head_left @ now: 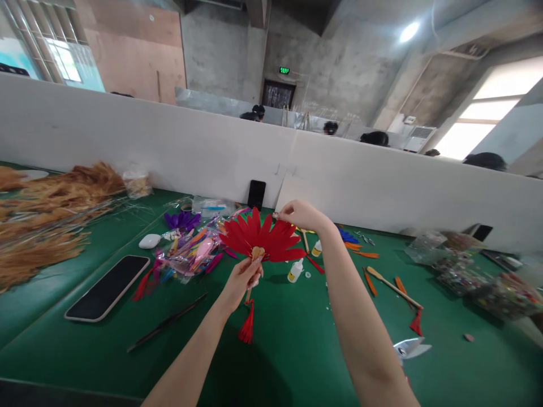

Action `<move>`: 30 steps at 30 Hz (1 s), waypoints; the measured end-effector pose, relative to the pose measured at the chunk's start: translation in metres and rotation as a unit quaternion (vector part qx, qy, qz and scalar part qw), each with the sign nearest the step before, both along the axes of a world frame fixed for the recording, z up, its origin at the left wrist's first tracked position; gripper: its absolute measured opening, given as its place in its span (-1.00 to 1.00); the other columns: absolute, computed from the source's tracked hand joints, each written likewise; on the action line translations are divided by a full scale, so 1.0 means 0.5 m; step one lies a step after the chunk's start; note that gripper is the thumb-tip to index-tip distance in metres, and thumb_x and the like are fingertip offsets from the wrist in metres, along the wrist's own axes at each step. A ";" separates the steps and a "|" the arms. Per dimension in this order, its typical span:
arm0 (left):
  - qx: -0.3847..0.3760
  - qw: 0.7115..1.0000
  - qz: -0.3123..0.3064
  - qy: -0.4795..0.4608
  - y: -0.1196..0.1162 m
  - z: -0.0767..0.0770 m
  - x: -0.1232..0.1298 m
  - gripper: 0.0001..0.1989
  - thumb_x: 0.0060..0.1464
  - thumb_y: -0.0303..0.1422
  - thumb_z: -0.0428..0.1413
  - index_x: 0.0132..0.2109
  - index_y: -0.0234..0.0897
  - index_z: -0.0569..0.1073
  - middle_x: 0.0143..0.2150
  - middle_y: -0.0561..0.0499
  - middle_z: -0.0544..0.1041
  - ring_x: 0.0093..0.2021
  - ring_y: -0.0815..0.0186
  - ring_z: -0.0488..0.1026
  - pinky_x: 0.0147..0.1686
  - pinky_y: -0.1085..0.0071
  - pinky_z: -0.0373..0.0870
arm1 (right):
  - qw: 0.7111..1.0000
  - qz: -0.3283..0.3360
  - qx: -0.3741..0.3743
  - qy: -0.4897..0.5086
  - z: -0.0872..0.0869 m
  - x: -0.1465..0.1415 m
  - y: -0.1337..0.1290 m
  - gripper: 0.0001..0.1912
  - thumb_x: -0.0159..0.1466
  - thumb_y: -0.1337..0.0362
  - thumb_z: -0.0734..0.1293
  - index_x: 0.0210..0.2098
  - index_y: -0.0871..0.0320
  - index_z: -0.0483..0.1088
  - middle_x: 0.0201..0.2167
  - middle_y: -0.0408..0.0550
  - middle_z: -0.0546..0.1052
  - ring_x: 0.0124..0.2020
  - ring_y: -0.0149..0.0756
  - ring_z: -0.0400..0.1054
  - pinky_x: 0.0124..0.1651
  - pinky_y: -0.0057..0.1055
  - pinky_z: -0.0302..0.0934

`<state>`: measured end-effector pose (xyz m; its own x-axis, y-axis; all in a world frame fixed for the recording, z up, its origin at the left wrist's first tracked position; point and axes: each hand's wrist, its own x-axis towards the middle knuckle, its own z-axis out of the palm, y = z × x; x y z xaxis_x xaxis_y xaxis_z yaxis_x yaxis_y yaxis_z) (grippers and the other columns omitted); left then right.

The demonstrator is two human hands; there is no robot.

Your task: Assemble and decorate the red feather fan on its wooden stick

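A red feather fan with a wooden handle and a red tassel is held up over the green table. My left hand is closed around its handle, just below the heart-shaped wooden piece. At the fan's upper right edge is my right hand, its fingers pinched together near a red feather tip. Whatever is between those fingers is too small to make out. Below the fan on the right stands a small glue bottle, with its white cap lying beside it.
Left are a phone, tweezers, a bag of colored feathers and brown grass plumes. Right lie a wooden stick, orange feathers, scissors and bead bags. A white partition closes the back.
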<state>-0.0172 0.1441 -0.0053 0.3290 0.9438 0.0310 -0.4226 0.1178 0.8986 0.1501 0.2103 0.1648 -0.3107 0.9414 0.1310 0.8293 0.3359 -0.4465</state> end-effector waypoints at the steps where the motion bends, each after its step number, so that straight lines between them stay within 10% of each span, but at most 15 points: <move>1: 0.001 1.000 0.001 -0.001 0.000 0.001 0.000 -0.66 0.05 -0.14 0.12 -0.44 -0.36 0.33 -0.59 0.12 0.24 -0.67 0.59 0.03 -0.66 0.54 -0.15 | 1.000 -0.003 -0.004 -0.007 0.003 -0.002 -0.001 -0.73 0.13 0.15 0.27 -0.53 0.18 0.50 -0.61 -0.05 0.49 -0.71 -0.45 0.14 -0.57 -0.40 0.02; 20: 0.000 1.000 -0.009 -0.012 -0.002 -0.002 0.000 -0.68 0.07 -0.16 0.11 -0.43 -0.35 0.34 -0.59 0.12 0.24 -0.67 0.59 0.03 -0.66 0.54 -0.16 | 0.993 0.001 0.101 0.068 0.000 -0.028 0.016 -0.56 0.25 0.03 0.14 -0.52 0.17 0.45 -0.55 -0.04 0.48 -0.44 -0.29 0.34 -0.34 -0.38 0.16; 30: 0.029 0.998 -0.002 0.047 -0.002 0.007 0.004 -0.63 0.04 -0.10 0.10 -0.48 -0.35 0.30 -0.65 0.17 0.18 -0.69 0.58 0.03 -0.68 0.55 -0.13 | 0.987 0.087 -0.023 0.133 -0.027 -0.075 0.053 -0.74 0.25 0.21 0.19 -0.21 0.19 0.44 -0.31 0.01 0.55 -0.28 -0.25 0.42 -0.22 -0.37 0.25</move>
